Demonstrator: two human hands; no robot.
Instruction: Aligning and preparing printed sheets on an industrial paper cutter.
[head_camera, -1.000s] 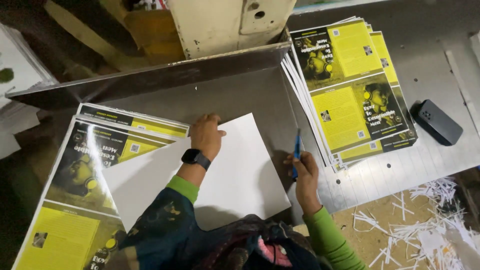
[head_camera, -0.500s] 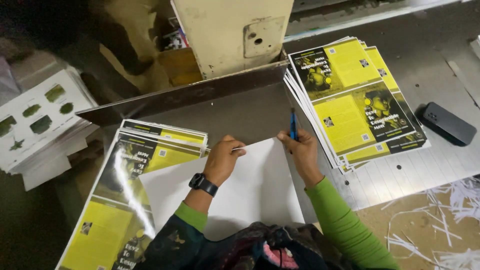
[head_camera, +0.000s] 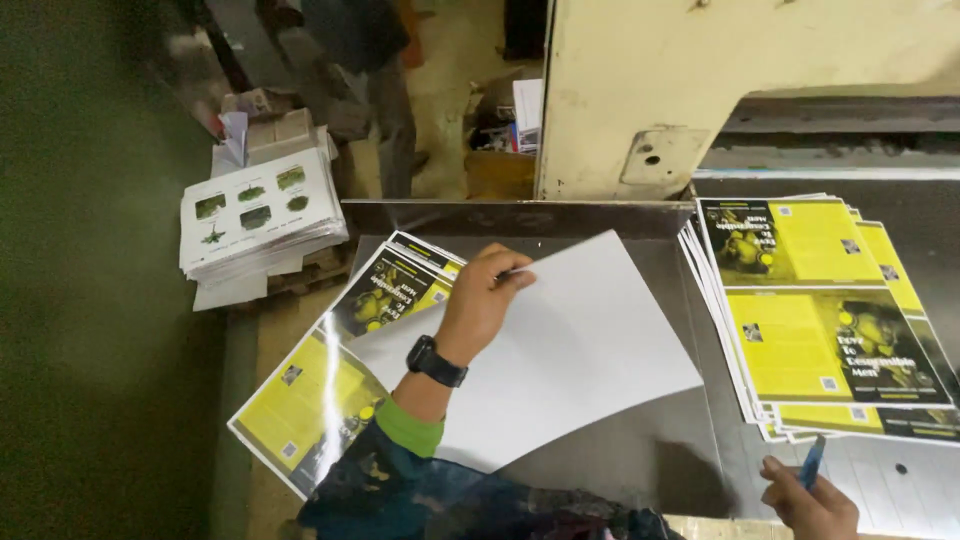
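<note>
A print shop or paper-finishing workshop, dimly lit. A cream-painted machine body (head_camera: 640, 90) rises at the far side over a bare metal work table (head_camera: 620, 460), with 2 stacks of glossy yellow-and-black printed sheets, one on the right (head_camera: 830, 320) and one on the left (head_camera: 340, 380). Another pile of printed sheets (head_camera: 260, 215) sits on the dusty floor at far left.

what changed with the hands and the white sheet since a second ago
The right hand has pulled back from the white sheet to the near table edge, with the blue pen in its grip as before. The left hand has slid up to the sheet's far edge, fingers curled on it. The sheet stays over the left yellow stack; the right stack is unmoved.
</note>
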